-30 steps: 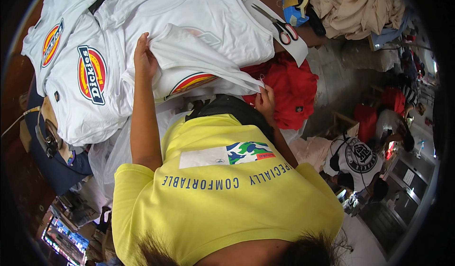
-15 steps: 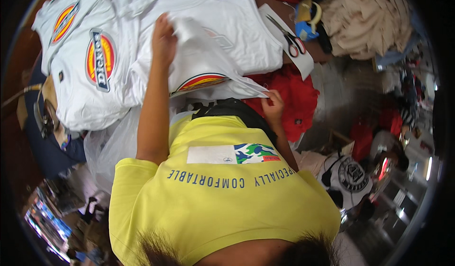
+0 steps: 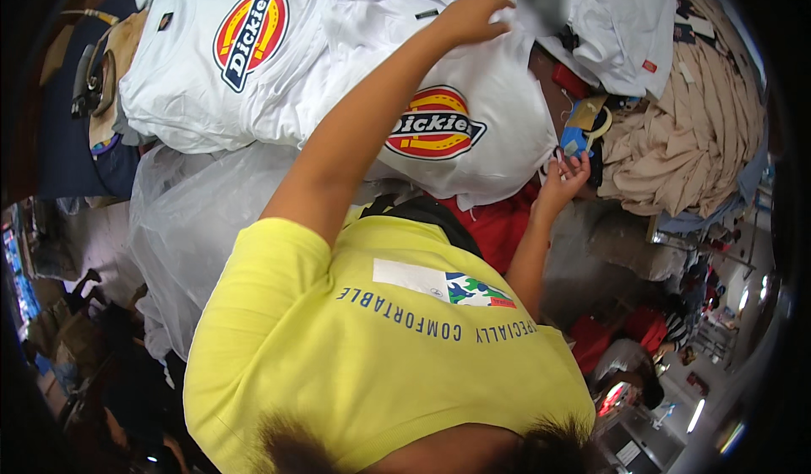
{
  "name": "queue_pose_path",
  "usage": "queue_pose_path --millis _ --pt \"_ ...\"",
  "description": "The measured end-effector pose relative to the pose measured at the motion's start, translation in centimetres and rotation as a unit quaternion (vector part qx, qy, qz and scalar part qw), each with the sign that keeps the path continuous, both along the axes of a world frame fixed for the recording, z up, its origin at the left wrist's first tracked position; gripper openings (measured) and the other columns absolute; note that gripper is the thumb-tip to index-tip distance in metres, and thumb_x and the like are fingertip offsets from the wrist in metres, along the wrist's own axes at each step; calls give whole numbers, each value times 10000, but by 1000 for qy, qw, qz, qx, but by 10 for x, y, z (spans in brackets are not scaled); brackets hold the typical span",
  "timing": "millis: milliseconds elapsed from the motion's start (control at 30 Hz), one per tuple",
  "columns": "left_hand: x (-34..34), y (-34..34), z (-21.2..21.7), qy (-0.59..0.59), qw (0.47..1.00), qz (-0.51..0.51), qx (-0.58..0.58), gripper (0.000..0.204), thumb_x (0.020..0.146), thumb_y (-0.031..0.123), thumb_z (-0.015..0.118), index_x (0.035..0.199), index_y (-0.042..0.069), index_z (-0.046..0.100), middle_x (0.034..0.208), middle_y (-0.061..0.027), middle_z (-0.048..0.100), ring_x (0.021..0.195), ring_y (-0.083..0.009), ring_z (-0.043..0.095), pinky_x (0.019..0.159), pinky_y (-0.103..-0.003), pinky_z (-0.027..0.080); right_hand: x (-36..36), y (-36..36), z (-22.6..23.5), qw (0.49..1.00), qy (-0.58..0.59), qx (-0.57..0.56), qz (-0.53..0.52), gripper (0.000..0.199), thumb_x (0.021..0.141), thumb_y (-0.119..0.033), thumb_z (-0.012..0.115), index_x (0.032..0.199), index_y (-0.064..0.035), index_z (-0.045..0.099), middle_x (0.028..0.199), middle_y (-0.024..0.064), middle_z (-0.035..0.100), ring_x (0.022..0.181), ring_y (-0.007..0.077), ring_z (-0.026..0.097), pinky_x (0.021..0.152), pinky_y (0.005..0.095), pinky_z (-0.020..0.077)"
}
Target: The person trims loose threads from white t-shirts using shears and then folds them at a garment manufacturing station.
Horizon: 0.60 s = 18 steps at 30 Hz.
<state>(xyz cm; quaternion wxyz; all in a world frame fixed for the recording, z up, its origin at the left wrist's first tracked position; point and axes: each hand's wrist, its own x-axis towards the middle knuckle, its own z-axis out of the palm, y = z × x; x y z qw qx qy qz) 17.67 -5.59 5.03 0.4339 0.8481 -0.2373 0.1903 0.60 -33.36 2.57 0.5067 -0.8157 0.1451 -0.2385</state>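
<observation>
A white T-shirt (image 3: 498, 85) with a red, yellow and black oval print lies spread in front of me. Across its far part reaches my left hand (image 3: 475, 19), fingers and thumb apart, just above the cloth. My right hand (image 3: 564, 180) is at the shirt's right edge, beside a blue tape dispenser (image 3: 583, 128). Its fingers are curled together at a small dark and pale thing that I cannot make out. To the left lies another white T-shirt (image 3: 190, 68) with the same kind of print.
Beige cloth (image 3: 693, 128) is heaped at the right, with a white printed garment (image 3: 621, 26) beside it. Red cloth (image 3: 498, 233) hangs below the shirt's near edge. Clear plastic sheeting (image 3: 194, 220) hangs at the left. A person (image 3: 625, 368) is farther off at lower right.
My left hand has swung right across the shirt. My right hand has let go of the hem and moved right. The shirt's print now lies flatter and fully out; the scissors no longer show clearly.
</observation>
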Motion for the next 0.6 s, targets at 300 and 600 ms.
queue_pose_path --millis 300,600 --pt "-307 124 -122 166 851 477 -145 303 701 12 528 1003 29 498 983 -72 511 924 -196 483 834 -317 368 53 187 15 891 -65 -66 444 133 770 10 566 883 -30 621 820 77 569 687 150 555 600 239 437" --pt "-321 124 -160 281 813 368 -354 329 719 89 683 988 23 506 945 -62 571 852 -170 551 768 -284 438 155 346 -39 798 -43 -334 499 352 746 -127 608 1096 -123 572 1092 97 546 834 283 587 769 346 481"
